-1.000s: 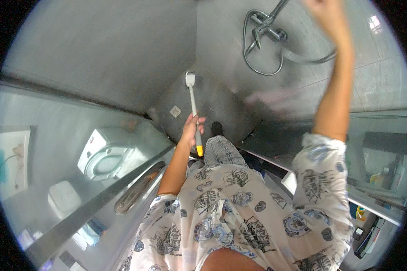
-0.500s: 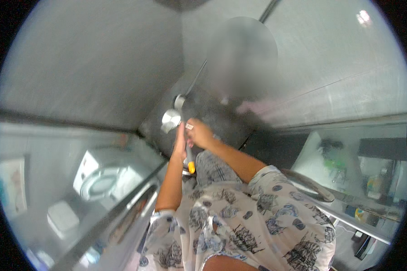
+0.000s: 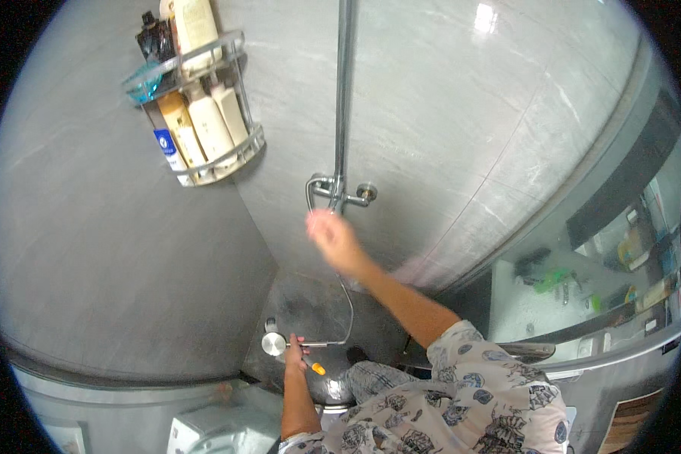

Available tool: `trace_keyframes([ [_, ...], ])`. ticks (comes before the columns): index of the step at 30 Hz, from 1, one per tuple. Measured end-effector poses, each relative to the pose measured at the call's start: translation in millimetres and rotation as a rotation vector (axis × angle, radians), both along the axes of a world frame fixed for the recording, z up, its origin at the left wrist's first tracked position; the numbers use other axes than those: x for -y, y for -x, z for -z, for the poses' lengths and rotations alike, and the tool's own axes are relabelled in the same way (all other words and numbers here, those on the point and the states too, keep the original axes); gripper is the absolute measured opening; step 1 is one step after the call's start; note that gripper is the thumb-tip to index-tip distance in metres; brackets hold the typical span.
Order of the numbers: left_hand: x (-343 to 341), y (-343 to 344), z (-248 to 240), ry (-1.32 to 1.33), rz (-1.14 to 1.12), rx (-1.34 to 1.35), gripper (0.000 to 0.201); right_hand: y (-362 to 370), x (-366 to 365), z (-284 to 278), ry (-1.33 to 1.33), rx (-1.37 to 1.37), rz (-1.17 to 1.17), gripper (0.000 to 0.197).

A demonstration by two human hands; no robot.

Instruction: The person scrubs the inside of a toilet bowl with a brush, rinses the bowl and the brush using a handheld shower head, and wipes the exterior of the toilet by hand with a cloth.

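My left hand (image 3: pixel 294 352) is low in the shower corner, closed around a hand shower. The round silver face of the hand shower (image 3: pixel 274 345) shows left of my fingers, and its handle points right to a metal hose (image 3: pixel 351 312). A tool with an orange handle end (image 3: pixel 318 369) sticks out below the same hand; its kind is unclear. My right hand (image 3: pixel 331 233) is raised in front of the wall, just below the chrome shower mixer (image 3: pixel 339 194). Motion blurs its fingers, and I cannot tell whether it touches the mixer or hose.
A two-tier corner rack (image 3: pixel 212 170) with several bottles hangs on the wall at upper left. A chrome riser pipe (image 3: pixel 343 91) runs up from the mixer. Curved glass (image 3: pixel 583 219) stands at right, with a washbasin (image 3: pixel 533 303) behind it. A white appliance shows at lower left.
The view has tilted up, bringing the mixer and bottle rack into sight. My right hand has left its place beside my left hand and moved up toward the mixer. My left hand keeps the hand shower.
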State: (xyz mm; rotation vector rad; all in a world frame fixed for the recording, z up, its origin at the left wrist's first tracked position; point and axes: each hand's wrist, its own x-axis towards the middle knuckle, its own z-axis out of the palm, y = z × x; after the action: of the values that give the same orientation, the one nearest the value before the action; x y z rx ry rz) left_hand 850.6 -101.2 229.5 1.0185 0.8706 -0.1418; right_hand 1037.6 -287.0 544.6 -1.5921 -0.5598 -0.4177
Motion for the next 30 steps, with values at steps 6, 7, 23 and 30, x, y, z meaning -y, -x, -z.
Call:
trace_keyframes([
  [6, 7.5, -31.4, -7.6, 0.056, -0.02, -0.097, 0.035, -108.5, 68.2, -211.0, -0.327, 0.156, 0.056, 0.035],
  [7, 9.9, -32.8, -14.8, 0.04, -0.011, -0.13, 0.033, -123.9, 75.7, -214.9, -0.211, 0.249, 0.273, 0.032],
  [23, 9.9, 4.0, -1.2, 0.052, -0.09, -0.02, 0.036, -52.5, 47.4, 120.5, -0.05, -0.789, -0.01, 0.032],
  [30, 8.7, 32.8, -14.6, -0.091, -0.079, -0.016, 0.036, -5.8, 33.0, 91.7, -0.079, -0.902, -0.141, 0.029],
])
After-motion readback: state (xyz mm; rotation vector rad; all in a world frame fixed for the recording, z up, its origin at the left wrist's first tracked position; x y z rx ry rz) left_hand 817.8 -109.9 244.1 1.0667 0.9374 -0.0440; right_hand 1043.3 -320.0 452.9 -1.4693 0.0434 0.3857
